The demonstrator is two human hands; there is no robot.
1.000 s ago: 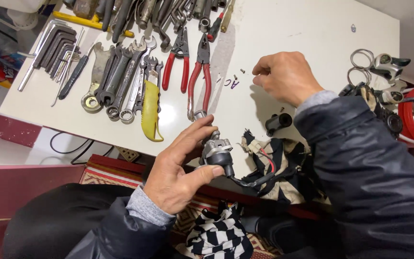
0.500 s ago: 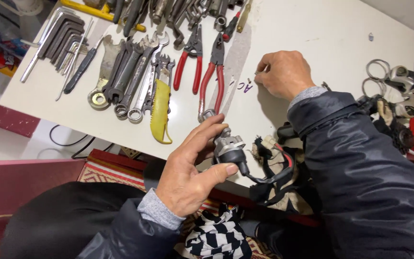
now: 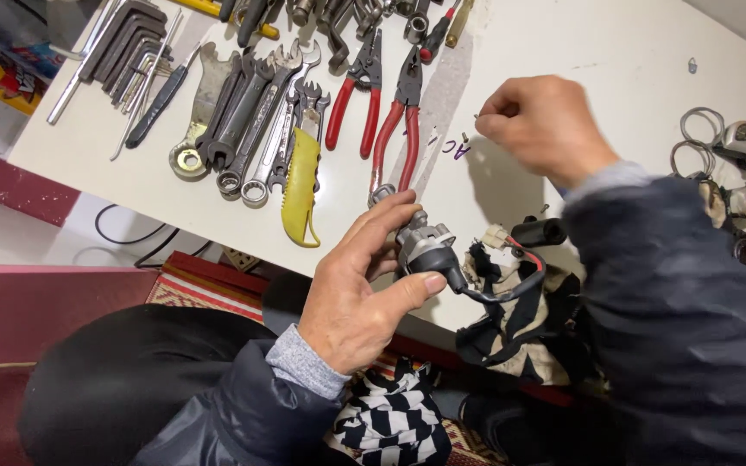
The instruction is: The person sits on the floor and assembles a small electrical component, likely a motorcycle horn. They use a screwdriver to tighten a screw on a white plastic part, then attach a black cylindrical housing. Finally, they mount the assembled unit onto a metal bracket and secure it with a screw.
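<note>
My left hand point(image 3: 351, 293) grips a small grey metal cylinder part point(image 3: 420, 246) at the near edge of the white table point(image 3: 615, 60). A black cable point(image 3: 511, 289) runs from the part to a white connector point(image 3: 496, 236) with a red wire. My right hand point(image 3: 546, 125) hovers above the table, further back and to the right. Its thumb and forefinger are pinched on what looks like a tiny screw point(image 3: 479, 115). Another tiny screw point(image 3: 464, 137) lies on the table just below those fingertips.
Red-handled pliers point(image 3: 390, 129), several wrenches point(image 3: 252, 129), a yellow-handled tool point(image 3: 301, 185) and hex keys point(image 3: 127, 43) lie in rows at the back left. A black cylinder point(image 3: 539, 231) and a dark rag point(image 3: 520, 336) sit by the part. Metal rings and fittings point(image 3: 731, 147) crowd the right edge.
My right hand has lifted off the table with its fingertips pinched together. My left hand still holds the grey part, now turned slightly.
</note>
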